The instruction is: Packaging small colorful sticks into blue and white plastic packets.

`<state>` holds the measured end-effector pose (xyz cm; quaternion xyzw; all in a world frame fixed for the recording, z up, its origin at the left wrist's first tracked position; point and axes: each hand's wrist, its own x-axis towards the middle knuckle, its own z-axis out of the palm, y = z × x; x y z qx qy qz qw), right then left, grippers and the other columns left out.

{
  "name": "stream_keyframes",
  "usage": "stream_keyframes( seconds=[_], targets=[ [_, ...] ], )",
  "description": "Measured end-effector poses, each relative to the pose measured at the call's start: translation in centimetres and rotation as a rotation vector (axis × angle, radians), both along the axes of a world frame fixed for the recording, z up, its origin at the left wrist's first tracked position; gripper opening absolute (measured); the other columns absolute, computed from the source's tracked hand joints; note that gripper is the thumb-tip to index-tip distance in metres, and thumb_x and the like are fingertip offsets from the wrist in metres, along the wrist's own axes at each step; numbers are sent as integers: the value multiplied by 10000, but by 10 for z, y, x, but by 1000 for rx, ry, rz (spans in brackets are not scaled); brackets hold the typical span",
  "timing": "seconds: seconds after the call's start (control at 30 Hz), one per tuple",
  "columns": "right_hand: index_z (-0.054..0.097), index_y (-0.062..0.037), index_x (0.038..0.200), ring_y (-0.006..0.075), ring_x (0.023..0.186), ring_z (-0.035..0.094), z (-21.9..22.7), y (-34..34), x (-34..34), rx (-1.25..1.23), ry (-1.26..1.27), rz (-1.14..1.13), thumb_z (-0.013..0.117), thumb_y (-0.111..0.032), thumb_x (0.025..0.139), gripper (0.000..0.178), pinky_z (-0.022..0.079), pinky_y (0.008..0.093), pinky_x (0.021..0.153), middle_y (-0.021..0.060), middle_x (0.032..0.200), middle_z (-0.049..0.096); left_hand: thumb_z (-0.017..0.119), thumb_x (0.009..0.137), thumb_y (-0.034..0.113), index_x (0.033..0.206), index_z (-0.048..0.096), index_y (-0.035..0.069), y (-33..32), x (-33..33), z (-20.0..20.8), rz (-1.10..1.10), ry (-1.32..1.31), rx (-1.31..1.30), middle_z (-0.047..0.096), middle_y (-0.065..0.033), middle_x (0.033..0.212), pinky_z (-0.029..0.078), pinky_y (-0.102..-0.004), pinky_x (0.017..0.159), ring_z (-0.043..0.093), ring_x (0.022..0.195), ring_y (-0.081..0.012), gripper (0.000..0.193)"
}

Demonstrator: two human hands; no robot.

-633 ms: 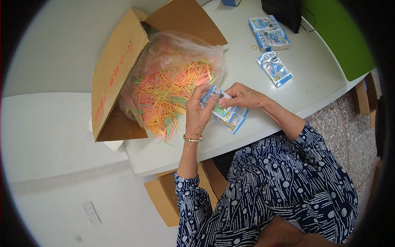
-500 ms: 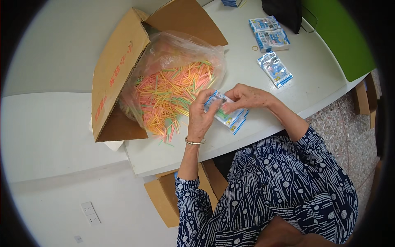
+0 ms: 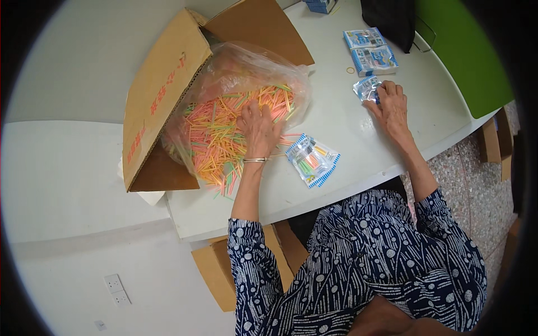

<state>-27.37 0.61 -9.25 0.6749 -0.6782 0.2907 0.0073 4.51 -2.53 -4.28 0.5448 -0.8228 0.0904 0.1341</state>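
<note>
A clear plastic bag [image 3: 246, 73] full of thin coloured sticks [image 3: 216, 140] spills out of a tipped cardboard box [image 3: 159, 95] on the white table [image 3: 336, 120]. My left hand [image 3: 259, 130] lies fingers spread on the stick pile at the bag's mouth. A filled blue-edged packet [image 3: 312, 159] with coloured sticks inside lies flat on the table just right of that hand. My right hand [image 3: 389, 106] reaches to the far right and rests on a shiny empty packet [image 3: 367, 88]; whether it grips it is unclear.
Two stacked blue-and-white packets [image 3: 371, 51] lie beyond the right hand, with a small rubber band [image 3: 351, 70] beside them. A dark bag [image 3: 392, 19] and a green panel [image 3: 465, 50] stand at the back right. Another cardboard box [image 3: 224, 269] sits under the table.
Both hands let go of the filled packet, which now lies on the table. The left hand moved onto the stick pile; the right hand reached out to the shiny packet at right.
</note>
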Motion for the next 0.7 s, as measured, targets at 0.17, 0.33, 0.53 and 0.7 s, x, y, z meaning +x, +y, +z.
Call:
stream_keyframes(
  seconds=[0.17,0.33,0.53,0.7],
  targets=[
    [602,37,1001,321,988,489,-9,-2,-8,-43,-132,16,701,-232,758,376,402,407,840,145,1072,539,697,716,341,1042,566,-14,-21,13,-10,-31,81,64,452,-178,1171,328,-516,856,395,1108,-359,499],
    [619,19,964,322,965,490,-8,-1,-9,-56,-50,-112,700,-209,758,318,400,400,825,151,1052,538,664,715,273,970,583,-52,-27,2,-8,-26,-138,17,476,-185,1116,334,-497,848,422,1046,-344,421],
    [622,-1,885,300,942,488,-16,-9,-15,-101,-76,-72,672,-167,773,206,403,410,775,124,995,540,537,759,106,910,603,-41,-37,-5,-21,-23,-285,-188,491,-176,1082,341,-447,852,446,998,-313,221],
    [596,-10,851,304,922,496,-26,-16,-17,-125,-93,-68,622,-107,800,112,402,408,782,123,985,541,505,783,83,912,604,-30,-38,-7,-26,14,-286,-231,495,-171,1070,344,-443,847,451,987,-301,198]
  ],
)
